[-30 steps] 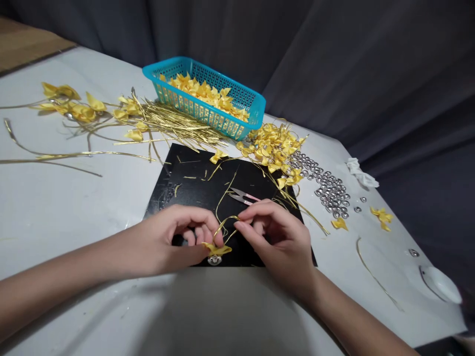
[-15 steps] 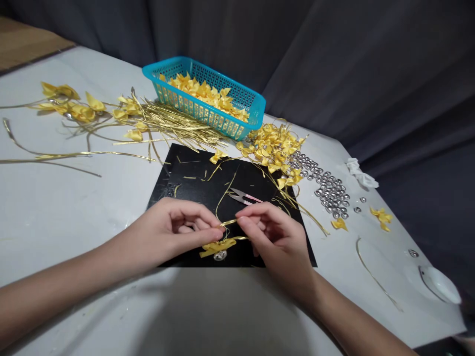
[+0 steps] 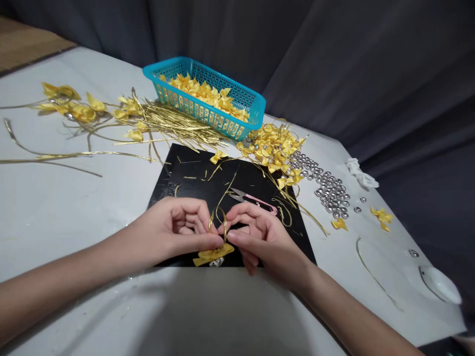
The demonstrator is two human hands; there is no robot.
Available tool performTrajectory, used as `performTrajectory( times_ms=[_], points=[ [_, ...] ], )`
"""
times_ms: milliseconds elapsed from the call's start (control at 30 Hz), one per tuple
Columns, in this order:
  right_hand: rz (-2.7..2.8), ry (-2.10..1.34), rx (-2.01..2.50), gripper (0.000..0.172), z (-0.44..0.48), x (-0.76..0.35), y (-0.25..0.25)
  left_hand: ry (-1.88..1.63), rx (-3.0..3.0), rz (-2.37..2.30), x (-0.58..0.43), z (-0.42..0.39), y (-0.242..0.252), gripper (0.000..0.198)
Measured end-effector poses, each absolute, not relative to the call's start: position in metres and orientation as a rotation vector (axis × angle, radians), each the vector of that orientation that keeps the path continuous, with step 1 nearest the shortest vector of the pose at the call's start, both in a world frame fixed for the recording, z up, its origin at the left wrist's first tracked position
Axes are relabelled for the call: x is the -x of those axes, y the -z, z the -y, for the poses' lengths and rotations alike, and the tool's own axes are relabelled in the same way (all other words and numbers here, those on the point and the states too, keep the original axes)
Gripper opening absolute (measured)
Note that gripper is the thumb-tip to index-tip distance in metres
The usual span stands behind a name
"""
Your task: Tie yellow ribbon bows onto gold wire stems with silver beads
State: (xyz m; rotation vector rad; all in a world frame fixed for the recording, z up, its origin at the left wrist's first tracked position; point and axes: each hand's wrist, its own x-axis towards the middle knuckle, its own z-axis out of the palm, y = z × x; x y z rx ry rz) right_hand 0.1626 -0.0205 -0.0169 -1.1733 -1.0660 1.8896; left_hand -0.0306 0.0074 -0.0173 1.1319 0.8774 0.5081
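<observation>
Passable on tabletop (image 3: 63, 212) between left forearm (image 3: 92, 262) and gold cords (image 3: 48, 157). Blocked at far edge by blue basket (image 3: 149, 72) and yellow bows (image 3: 276, 143), toward right edge by silver beads (image 3: 331, 192); hindered just beyond right hand (image 3: 260, 232) by snips (image 3: 261, 202).

From my remote station: no readable text, label, brand, number or sign. I make out none on the teal plastic basket (image 3: 256, 117), nor on the black mat (image 3: 196, 192) and thread snips (image 3: 256, 200) in front of it.
</observation>
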Motion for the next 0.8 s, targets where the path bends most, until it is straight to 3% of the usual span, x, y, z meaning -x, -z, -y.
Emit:
performTrajectory(
  times_ms=[100,200,400,633,800],
  points=[
    [0.993,-1.987,1.115,0.032,0.020,-0.163,0.016,-0.500,-1.138,-0.867,0.030,-0.008,0.018,0.021],
    [1.044,-2.054,1.115,0.023,0.021,-0.161,0.014,-0.485,-1.144,-0.880,0.029,-0.007,0.018,0.020],
    [1.280,-1.605,1.378,0.011,0.030,-0.152,0.011,-0.559,-1.394,-1.010,0.028,-0.001,0.018,0.014],
    [1.139,-1.873,1.171,0.025,0.025,-0.162,0.018,-0.554,-1.395,-0.983,0.029,-0.001,0.021,0.010],
    [1.073,-1.804,1.155,0.026,0.019,-0.163,0.023,-0.591,-1.368,-0.964,0.028,-0.001,0.023,0.009]
  ],
)
